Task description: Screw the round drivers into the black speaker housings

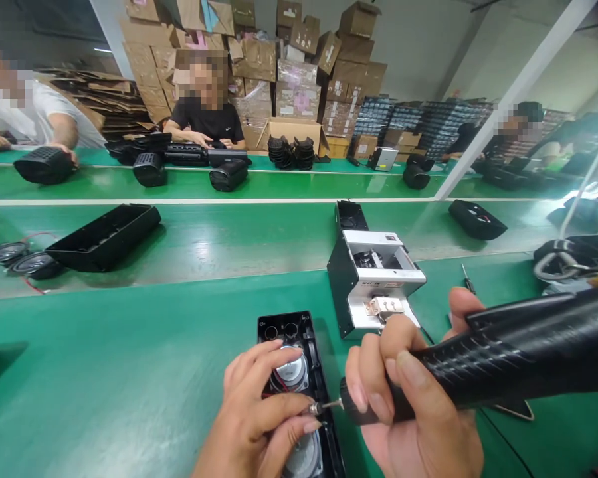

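Observation:
My right hand (413,392) is wrapped round a black electric screwdriver (518,352), held nearly level and pointing left. Its thin metal bit (333,403) reaches my left hand (264,405). There, thumb and forefinger pinch around the bit's tip; whether a screw sits there I cannot make out. Below them lies an open black speaker housing (323,372) on the green bench. One round silver speaker driver (290,373) shows in it, with thin red wires beside it. A second speaker driver (303,457) is partly covered by my left hand.
A silver and black screw feeder (379,282) stands just beyond my hands. A small screwdriver (468,279) and a cable lie to the right. Across the belt (239,232) are an empty black housing (104,239), loose speakers (34,264) and several co-workers at the far bench.

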`<state>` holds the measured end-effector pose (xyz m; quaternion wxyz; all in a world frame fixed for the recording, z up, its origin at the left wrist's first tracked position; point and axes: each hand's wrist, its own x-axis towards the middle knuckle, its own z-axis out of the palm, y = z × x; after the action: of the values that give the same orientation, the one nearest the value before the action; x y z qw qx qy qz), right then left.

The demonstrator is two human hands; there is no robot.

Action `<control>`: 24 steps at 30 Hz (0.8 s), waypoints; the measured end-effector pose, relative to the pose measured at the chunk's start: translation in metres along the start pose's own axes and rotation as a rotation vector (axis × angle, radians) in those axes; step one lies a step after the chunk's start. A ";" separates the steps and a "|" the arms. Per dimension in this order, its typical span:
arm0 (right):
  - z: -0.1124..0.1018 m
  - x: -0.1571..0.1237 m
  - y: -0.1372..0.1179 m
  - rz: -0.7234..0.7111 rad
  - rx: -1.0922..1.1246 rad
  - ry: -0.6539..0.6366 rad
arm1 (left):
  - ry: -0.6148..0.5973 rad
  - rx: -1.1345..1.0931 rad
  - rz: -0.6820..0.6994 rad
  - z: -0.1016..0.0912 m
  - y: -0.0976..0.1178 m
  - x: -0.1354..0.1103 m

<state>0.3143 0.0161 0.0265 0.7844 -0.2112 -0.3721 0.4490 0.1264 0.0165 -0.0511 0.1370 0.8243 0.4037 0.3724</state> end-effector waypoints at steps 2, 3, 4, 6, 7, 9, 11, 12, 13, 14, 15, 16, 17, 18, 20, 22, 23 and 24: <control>-0.001 0.000 0.001 -0.002 -0.017 -0.009 | -0.036 0.024 0.022 -0.003 0.000 0.003; -0.002 -0.001 0.001 0.000 -0.026 -0.018 | -0.047 0.032 0.025 -0.004 0.000 0.004; -0.003 -0.001 0.002 0.003 -0.032 -0.028 | -0.053 0.035 0.023 -0.005 0.000 0.005; -0.004 -0.004 0.002 0.002 -0.040 -0.052 | -0.057 0.028 0.018 -0.005 -0.002 0.005; -0.004 -0.005 0.002 0.000 -0.041 -0.067 | -0.063 0.021 0.011 -0.005 -0.003 0.005; -0.003 -0.009 0.003 -0.012 -0.046 -0.096 | -0.068 0.007 -0.008 -0.002 -0.004 0.003; -0.002 -0.012 0.003 -0.028 -0.062 -0.103 | -0.050 -0.012 -0.030 0.003 -0.003 0.001; -0.001 -0.013 0.004 -0.034 -0.079 -0.089 | -0.020 -0.025 -0.038 0.005 -0.003 0.000; -0.001 -0.015 0.006 -0.043 -0.107 -0.074 | 0.009 -0.040 -0.045 0.008 -0.002 -0.001; -0.003 -0.016 0.007 -0.052 -0.145 -0.064 | 0.032 -0.056 -0.056 0.010 -0.001 -0.002; -0.005 -0.017 0.009 -0.055 -0.188 -0.063 | 0.043 -0.069 -0.070 0.012 -0.001 -0.003; -0.008 -0.017 0.012 -0.056 -0.226 -0.069 | 0.038 -0.079 -0.084 0.013 0.000 -0.004; -0.011 -0.018 0.014 -0.054 -0.258 -0.087 | 0.017 -0.086 -0.099 0.013 0.001 -0.005; -0.015 -0.018 0.016 -0.048 -0.280 -0.105 | -0.017 -0.089 -0.111 0.012 0.002 -0.006; -0.022 -0.018 0.019 -0.028 -0.291 -0.122 | -0.061 -0.097 -0.116 0.010 0.003 -0.007; -0.026 -0.018 0.023 -0.009 -0.279 -0.127 | -0.089 -0.101 -0.130 0.008 0.004 -0.007; -0.027 -0.018 0.025 0.006 -0.273 -0.126 | -0.111 -0.099 -0.137 0.007 0.004 -0.007; -0.028 -0.018 0.026 0.019 -0.268 -0.123 | -0.122 -0.097 -0.142 0.006 0.004 -0.007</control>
<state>0.3158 0.0143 -0.0158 0.7205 -0.2896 -0.4742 0.4150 0.1309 0.0093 -0.0565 0.2271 0.8072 0.4336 0.3299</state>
